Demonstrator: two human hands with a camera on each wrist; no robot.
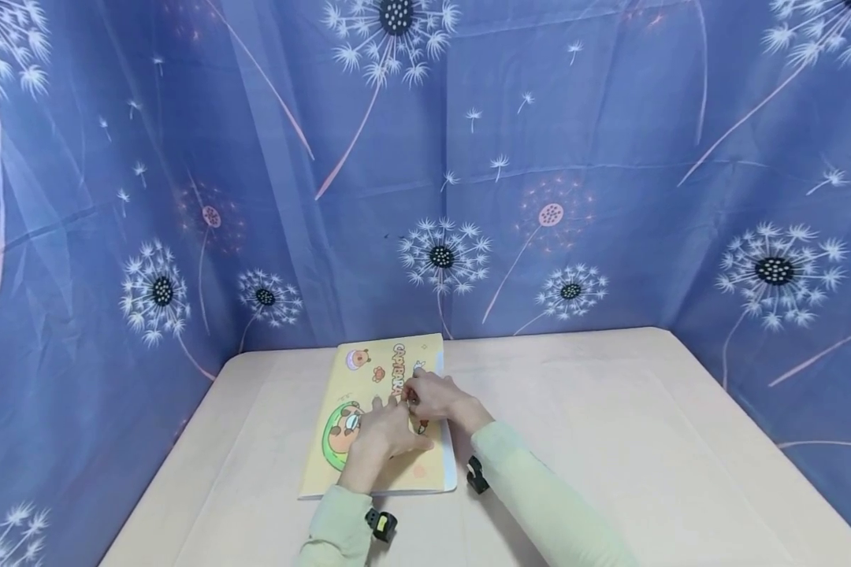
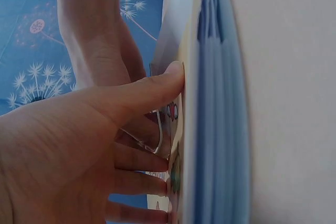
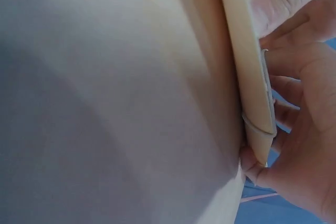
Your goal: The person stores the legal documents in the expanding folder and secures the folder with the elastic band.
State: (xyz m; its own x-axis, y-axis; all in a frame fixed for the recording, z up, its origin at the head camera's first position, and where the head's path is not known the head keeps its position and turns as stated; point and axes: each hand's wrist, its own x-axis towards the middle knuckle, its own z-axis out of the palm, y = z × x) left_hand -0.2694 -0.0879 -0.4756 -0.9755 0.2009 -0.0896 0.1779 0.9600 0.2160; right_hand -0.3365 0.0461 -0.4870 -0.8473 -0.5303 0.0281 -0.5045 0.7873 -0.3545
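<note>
A yellow folder (image 1: pixel 358 386) with capybara pictures lies on the table in the head view. My left hand (image 1: pixel 390 433) rests on its cover with the fingers spread and the thumb pressing near the lower right part. Just beyond it, my right hand (image 1: pixel 432 394) is at the right side of the folder, fingers curled. A thin cord (image 2: pixel 159 135) stands off the cover at the right hand's fingers in the left wrist view. The right wrist view shows the cord (image 3: pixel 257 128) running round the folder's edge beside that hand. The fingertips pinching it are partly hidden.
A pale cloth covers the table (image 1: pixel 596 425), which stretches away to the right of the folder. Blue dandelion-print curtains (image 1: pixel 503 181) stand behind and at both sides. Black straps with small devices (image 1: pixel 381 524) sit at both wrists.
</note>
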